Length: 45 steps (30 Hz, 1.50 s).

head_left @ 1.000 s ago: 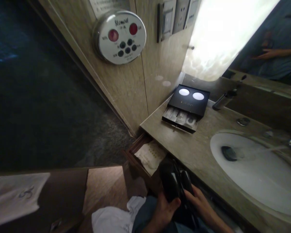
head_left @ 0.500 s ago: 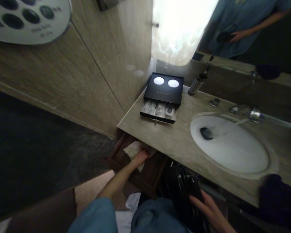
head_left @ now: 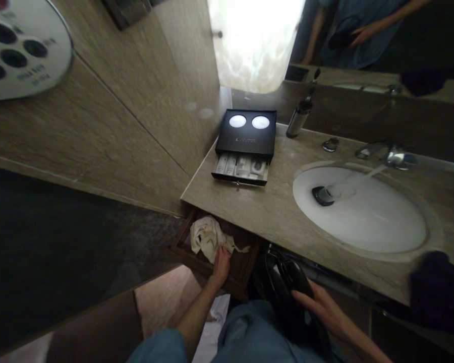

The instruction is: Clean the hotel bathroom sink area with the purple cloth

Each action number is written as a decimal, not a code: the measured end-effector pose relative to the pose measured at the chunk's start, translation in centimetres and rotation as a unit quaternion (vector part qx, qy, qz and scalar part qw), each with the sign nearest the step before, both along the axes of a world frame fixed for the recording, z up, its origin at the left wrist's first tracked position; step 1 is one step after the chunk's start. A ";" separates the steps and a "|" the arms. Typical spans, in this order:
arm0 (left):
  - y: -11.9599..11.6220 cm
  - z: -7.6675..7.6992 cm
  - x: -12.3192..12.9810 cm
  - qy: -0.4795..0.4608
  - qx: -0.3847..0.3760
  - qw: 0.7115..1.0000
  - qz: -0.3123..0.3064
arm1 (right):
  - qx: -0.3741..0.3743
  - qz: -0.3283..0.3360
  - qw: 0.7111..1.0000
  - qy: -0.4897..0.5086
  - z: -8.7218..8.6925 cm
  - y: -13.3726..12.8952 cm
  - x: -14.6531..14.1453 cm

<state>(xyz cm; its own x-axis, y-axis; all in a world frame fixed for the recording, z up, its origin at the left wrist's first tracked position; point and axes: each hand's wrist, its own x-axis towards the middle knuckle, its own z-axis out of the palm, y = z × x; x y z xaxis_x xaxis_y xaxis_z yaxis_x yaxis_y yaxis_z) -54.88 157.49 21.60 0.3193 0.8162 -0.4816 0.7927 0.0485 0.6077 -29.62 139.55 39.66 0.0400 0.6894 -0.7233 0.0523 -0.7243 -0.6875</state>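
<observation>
Crumpled sheet [head_left: 207, 238], pinched by the left hand [head_left: 221, 265], lies mostly beyond that grip, inside the drawer [head_left: 194, 262]; rightward, the right hand [head_left: 323, 304] clasps a glossy black object [head_left: 280, 282]. Handling appears under way; any lift calls for clearing the drawer.

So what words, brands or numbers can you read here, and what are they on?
"L": black box, first letter of a gold line; the rest is too small to read.
Wall panel: print by the buttons, too blurred to read.
Packets in the box: any print too small to read.
</observation>
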 end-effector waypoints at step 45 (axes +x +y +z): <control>-4.9 16.8 6.3 -0.132 0.088 0.987 0.036 | 0.078 0.361 0.906 -0.208 2.5 7.6 -0.9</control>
